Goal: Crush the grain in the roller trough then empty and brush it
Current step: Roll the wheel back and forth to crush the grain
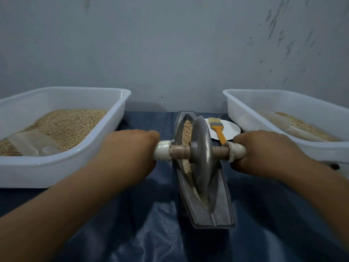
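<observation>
grey trough (pixel 222 214), orange brush (pixel 220 133), white tubs (pixel 56 163)

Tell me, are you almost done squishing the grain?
Not yet. Grain is loaded in the trough. Both hands, left and right, hold the roller mid-crush; whole kernels remain. Still left: emptying the trough and using the brush, which lies untouched on its plate.

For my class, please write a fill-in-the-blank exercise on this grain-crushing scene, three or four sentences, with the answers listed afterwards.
1. The left hand and right hand each grip one end of the grey metal disc roller's ____.
2. The roller stands in the long grey boat-shaped trough, which holds ____.
3. The orange-handled brush lies on a round white ____.
4. The white plastic tub on the left holds ____ grain than the white plastic tub on the right.

Answers: axle handle; grain; plate; more
</observation>
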A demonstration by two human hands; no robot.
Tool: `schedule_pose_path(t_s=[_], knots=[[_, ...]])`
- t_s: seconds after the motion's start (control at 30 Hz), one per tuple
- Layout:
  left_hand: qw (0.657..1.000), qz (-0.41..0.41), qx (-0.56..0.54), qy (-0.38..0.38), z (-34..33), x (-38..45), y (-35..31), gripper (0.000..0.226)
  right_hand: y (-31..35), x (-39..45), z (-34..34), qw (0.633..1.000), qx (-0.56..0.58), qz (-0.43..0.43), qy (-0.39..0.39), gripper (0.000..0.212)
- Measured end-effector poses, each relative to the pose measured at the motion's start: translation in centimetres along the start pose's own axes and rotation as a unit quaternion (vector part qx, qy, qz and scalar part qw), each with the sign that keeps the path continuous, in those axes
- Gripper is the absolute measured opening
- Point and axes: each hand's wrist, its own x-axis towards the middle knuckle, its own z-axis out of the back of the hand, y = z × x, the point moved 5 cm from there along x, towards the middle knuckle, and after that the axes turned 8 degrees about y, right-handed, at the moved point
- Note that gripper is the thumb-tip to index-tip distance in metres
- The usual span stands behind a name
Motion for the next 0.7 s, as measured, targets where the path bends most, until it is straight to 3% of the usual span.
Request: schedule_pose_path(t_s=[0.17,0.33,0.7], knots=[[0.999,0.030,-0.034,0.007,-2.6,7.0,1.1,0.016,-0.2,8.0,-0.6,0.996,-0.008,-0.012,-0.090,0.020],[0.998,0.039,-0.035,-0.044,-2.9,10.8,1.8,0.014,-1.0,12.0,-0.4,0.989,-0.021,-0.027,-0.141,0.023],[0.999,0.000,-0.025,0.029,-0.7,0.1,0.2,0.017,0.3,-0.2,0.6,0.999,-0.032,0.010,-0.016,0.018]])
